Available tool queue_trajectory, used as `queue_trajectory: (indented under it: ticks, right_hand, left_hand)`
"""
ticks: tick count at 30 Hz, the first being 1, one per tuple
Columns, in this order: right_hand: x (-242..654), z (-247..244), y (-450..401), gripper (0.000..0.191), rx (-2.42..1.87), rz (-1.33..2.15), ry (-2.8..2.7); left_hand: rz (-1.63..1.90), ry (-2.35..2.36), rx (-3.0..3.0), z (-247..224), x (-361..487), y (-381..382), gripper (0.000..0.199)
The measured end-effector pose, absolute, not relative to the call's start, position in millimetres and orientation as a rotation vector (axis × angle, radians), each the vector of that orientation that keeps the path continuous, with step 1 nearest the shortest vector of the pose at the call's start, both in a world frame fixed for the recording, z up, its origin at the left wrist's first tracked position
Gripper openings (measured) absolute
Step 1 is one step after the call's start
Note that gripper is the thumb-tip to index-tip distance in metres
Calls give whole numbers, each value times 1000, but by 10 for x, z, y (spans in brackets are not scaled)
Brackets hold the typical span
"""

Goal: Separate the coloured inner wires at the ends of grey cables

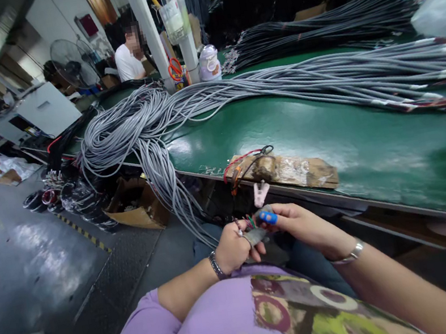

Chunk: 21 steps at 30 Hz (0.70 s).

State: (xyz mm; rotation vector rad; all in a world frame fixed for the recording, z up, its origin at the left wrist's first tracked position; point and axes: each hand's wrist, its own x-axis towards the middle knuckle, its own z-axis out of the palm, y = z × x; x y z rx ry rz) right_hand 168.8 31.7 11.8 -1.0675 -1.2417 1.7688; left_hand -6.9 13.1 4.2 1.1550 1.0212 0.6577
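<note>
Close together in front of my lap, both hands are at the end of a grey cable. My left hand (232, 247) is closed round the cable end, where thin coloured wires (250, 222) stick out. Fingers of my right hand (288, 221) pinch at the same wires; a blue cover and grey wrapping show on its fingertips. Exactly what lies between those fingertips is too small to tell. Just beyond the hands, a pink clip (260, 194) sits at the table edge, beside a taped cardboard strip (293, 171) with red and black wires on it.
Long grey cables (145, 117) lie across the green table (329, 131) and hang over its near edge. Black cables (323, 28) lie behind. A lidded container (209, 63) stands by white posts. An open carton (139, 205) is below left. A person (129, 61) sits beyond.
</note>
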Motion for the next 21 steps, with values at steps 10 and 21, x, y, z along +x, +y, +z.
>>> queue_trajectory:
  ticks: [10, 21]
  right_hand:
    - [1484, -40, 115, 33, -1098, 1616, -1023]
    - [1385, 40, 212, 36, -1159, 1489, -1094]
  left_hand:
    - [775, 1024, 1167, -42, -79, 112, 36]
    - [1015, 1045, 960, -110, -90, 124, 36]
